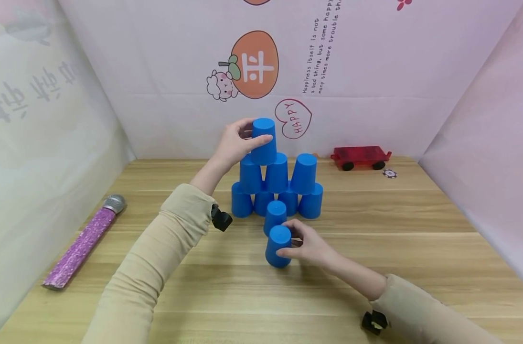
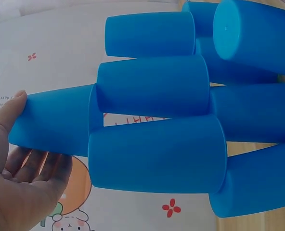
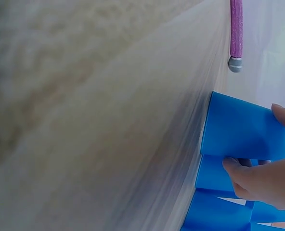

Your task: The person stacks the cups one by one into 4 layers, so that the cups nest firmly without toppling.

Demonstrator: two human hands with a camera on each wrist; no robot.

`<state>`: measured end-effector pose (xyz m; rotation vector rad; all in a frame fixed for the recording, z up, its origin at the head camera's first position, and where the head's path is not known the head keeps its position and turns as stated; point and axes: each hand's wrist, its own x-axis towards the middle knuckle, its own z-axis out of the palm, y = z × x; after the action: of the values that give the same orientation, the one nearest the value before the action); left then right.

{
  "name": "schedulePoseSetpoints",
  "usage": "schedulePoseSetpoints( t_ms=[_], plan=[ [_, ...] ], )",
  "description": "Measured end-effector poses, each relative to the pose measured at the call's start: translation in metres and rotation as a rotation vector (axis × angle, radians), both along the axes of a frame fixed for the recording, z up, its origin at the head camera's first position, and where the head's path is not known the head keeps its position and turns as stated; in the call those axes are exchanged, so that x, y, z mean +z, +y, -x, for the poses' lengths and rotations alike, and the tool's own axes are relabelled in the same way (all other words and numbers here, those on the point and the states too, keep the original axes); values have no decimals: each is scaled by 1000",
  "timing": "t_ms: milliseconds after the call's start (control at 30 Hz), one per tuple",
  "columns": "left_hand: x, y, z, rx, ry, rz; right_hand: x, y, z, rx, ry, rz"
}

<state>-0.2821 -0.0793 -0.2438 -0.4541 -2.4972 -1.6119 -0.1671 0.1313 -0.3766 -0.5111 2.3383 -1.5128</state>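
My left hand (image 1: 235, 143) grips an upside-down blue cup (image 1: 264, 143) at the top of a cup pyramid. In the left wrist view, that cup's rim (image 2: 92, 120) meets the bases of two cups of the tier below, the thumb on one side and fingers on the other. Under it stand a middle row of three blue cups (image 1: 304, 173) and a bottom row of several more (image 1: 310, 203). My right hand (image 1: 308, 243) holds another inverted blue cup (image 1: 278, 248) at the front, thumb and fingers around its sides. Right behind it stands a further cup (image 1: 275, 216).
A purple glitter microphone (image 1: 82, 248) lies on the left of the wooden table (image 1: 201, 286). At the back right are a red toy wagon (image 1: 361, 156) and a poker chip (image 1: 389, 174). Printed cloth (image 1: 179, 71) encloses the table's back and sides.
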Motion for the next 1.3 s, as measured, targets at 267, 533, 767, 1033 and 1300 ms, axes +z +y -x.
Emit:
schedulePoseSetpoints(
  t_ms=[267, 533, 767, 1033, 1300],
  plan=[
    [-2, 0, 1, -3, 5, -1, -2, 1, 1, 15, 8, 11],
    [-3, 2, 1, -3, 8, -8, -2, 1, 0, 10, 7, 13],
    [-2, 4, 0, 2, 8, -2, -2, 2, -1, 14, 1, 12],
    [-2, 2, -1, -16, 7, -19, -1, 3, -2, 2, -3, 27],
    [-2, -16, -7, -58, 15, -70, 4, 9, -4, -49, 31, 4]
  ],
)
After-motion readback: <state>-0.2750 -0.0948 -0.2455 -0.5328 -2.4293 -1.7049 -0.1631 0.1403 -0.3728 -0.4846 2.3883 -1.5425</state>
